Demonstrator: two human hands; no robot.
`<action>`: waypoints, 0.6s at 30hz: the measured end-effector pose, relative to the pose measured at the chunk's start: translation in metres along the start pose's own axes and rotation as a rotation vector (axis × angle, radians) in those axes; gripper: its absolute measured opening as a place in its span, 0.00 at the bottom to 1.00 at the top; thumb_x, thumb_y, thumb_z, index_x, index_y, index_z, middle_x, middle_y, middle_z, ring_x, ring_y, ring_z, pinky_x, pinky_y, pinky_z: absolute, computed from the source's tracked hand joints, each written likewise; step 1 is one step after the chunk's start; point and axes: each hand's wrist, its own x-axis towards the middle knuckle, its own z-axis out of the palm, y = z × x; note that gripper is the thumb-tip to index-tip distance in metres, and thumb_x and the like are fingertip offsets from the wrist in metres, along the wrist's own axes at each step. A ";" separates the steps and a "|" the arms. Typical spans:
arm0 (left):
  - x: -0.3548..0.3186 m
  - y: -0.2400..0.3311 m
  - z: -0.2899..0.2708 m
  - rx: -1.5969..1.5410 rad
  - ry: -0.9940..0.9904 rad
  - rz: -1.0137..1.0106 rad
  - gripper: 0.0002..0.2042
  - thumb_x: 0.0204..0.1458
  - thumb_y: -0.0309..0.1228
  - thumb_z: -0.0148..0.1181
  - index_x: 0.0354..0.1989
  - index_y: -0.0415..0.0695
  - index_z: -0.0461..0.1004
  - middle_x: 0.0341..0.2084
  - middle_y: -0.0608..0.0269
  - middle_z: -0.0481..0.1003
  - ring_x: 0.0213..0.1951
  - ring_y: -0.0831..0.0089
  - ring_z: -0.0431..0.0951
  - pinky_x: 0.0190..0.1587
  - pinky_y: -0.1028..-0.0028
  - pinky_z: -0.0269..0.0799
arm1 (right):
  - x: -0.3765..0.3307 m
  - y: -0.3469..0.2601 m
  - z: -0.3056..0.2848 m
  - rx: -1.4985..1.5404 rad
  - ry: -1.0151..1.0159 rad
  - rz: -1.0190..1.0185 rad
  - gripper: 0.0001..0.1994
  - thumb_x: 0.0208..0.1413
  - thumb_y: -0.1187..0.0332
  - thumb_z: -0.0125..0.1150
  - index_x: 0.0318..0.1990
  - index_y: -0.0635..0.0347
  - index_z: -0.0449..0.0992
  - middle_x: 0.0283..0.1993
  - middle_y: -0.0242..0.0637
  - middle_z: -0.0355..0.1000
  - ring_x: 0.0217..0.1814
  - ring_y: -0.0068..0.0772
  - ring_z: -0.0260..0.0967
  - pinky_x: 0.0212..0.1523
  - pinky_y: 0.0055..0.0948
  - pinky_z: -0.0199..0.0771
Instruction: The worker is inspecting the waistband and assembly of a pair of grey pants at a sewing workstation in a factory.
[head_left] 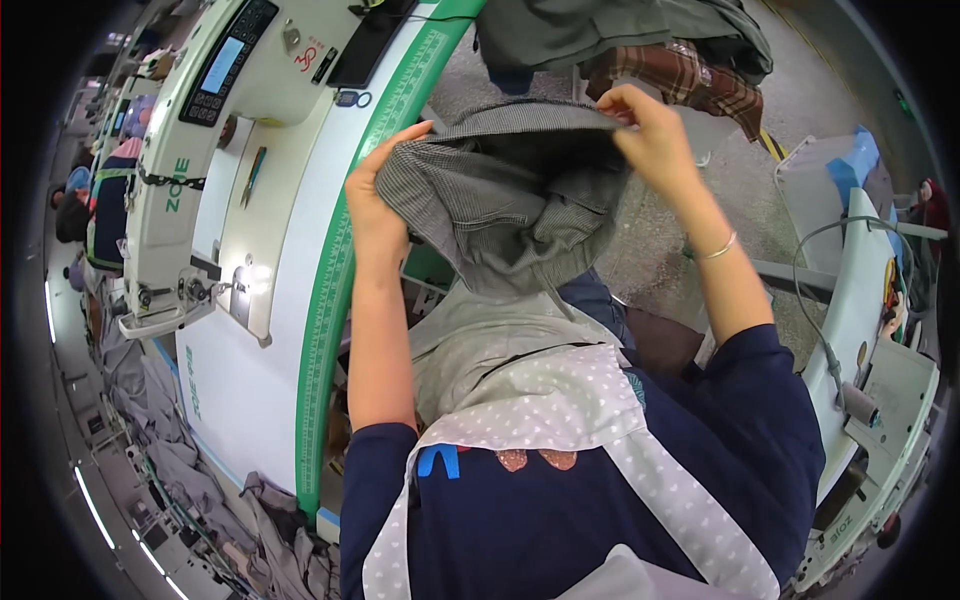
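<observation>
Fingers of the left hand (372, 205) pinch the near-left edge of a grey fine-checked garment piece (510, 195), closed on the fabric with the thumb tucked under the fold. The right hand (650, 125) is likewise closed on the far-right edge, pinching it between thumb and fingertips. The two hands stand well apart, and the edge runs between them as a raised arc, so the cloth opens and hangs free below; this hold appears meant to spread the piece and expose its inside. The fabric is held in the air in front of the person's chest, beside the green-edged table (335, 300), its lower part draping onto the lap over a lighter grey piece (480, 345). A thin bangle (718, 248) sits on the right wrist. To the left, a white sewing machine (200, 150) stands on the table. A plaid cloth (690, 80) and dark garments (600, 30) hang beyond the hands.
</observation>
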 end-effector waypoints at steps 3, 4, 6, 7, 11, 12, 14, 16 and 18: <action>0.019 -0.003 -0.011 -0.134 -0.248 -0.327 0.12 0.52 0.23 0.50 0.44 0.36 0.75 0.34 0.63 0.76 0.32 0.79 0.76 0.38 0.79 0.73 | 0.030 0.002 -0.038 0.758 -0.420 0.428 0.08 0.55 0.70 0.57 0.36 0.66 0.74 0.33 0.31 0.74 0.32 0.16 0.70 0.34 0.16 0.70; 0.025 -0.007 -0.013 -0.156 -0.303 -0.382 0.12 0.53 0.23 0.50 0.44 0.36 0.75 0.33 0.63 0.77 0.32 0.79 0.76 0.38 0.79 0.73 | 0.035 -0.004 -0.045 0.897 -0.400 0.466 0.08 0.55 0.69 0.56 0.36 0.66 0.74 0.33 0.31 0.74 0.32 0.17 0.71 0.34 0.16 0.71; 0.031 -0.010 -0.007 -0.207 -0.356 -0.483 0.12 0.54 0.25 0.50 0.45 0.36 0.74 0.34 0.61 0.77 0.32 0.77 0.77 0.38 0.79 0.74 | 0.047 -0.005 -0.053 1.200 -0.449 0.395 0.09 0.57 0.69 0.53 0.38 0.66 0.74 0.35 0.34 0.75 0.34 0.21 0.73 0.36 0.19 0.75; 0.035 -0.013 -0.004 -0.221 -0.370 -0.472 0.12 0.54 0.25 0.50 0.45 0.36 0.74 0.34 0.61 0.77 0.32 0.77 0.77 0.38 0.79 0.74 | 0.049 -0.003 -0.061 1.257 -0.367 0.443 0.09 0.58 0.69 0.52 0.39 0.66 0.74 0.35 0.34 0.75 0.35 0.21 0.73 0.36 0.20 0.75; 0.053 -0.027 -0.006 -0.459 -0.518 -0.268 0.12 0.54 0.23 0.48 0.45 0.36 0.72 0.36 0.57 0.76 0.37 0.73 0.76 0.43 0.78 0.72 | 0.058 -0.001 -0.077 1.476 -0.251 0.511 0.10 0.60 0.70 0.47 0.40 0.68 0.73 0.36 0.37 0.74 0.36 0.26 0.73 0.37 0.24 0.77; 0.057 -0.020 0.003 -0.484 -0.586 -0.321 0.13 0.53 0.23 0.49 0.47 0.36 0.71 0.38 0.56 0.75 0.39 0.72 0.75 0.45 0.77 0.70 | 0.058 -0.002 -0.080 1.536 -0.192 0.552 0.11 0.60 0.70 0.47 0.41 0.68 0.73 0.37 0.38 0.74 0.36 0.28 0.74 0.38 0.24 0.78; 0.056 -0.021 0.026 -0.516 -0.632 -0.408 0.22 0.51 0.24 0.51 0.56 0.36 0.62 0.42 0.54 0.71 0.43 0.72 0.72 0.50 0.74 0.65 | 0.060 -0.002 -0.088 1.600 -0.232 0.553 0.11 0.60 0.71 0.46 0.41 0.69 0.73 0.38 0.41 0.74 0.36 0.31 0.74 0.38 0.26 0.78; 0.048 -0.027 0.053 -0.175 -0.550 -0.147 0.30 0.50 0.23 0.53 0.63 0.38 0.52 0.45 0.55 0.70 0.43 0.73 0.72 0.49 0.76 0.65 | 0.059 0.007 -0.096 1.726 -0.255 0.476 0.12 0.60 0.70 0.45 0.40 0.70 0.73 0.39 0.43 0.74 0.37 0.33 0.74 0.39 0.29 0.78; 0.042 -0.036 0.075 0.058 -0.454 -0.006 0.30 0.45 0.22 0.59 0.60 0.41 0.59 0.52 0.60 0.65 0.47 0.77 0.65 0.51 0.77 0.61 | 0.065 0.007 -0.106 1.740 -0.266 0.472 0.12 0.60 0.70 0.45 0.38 0.71 0.73 0.39 0.45 0.74 0.37 0.36 0.73 0.39 0.33 0.78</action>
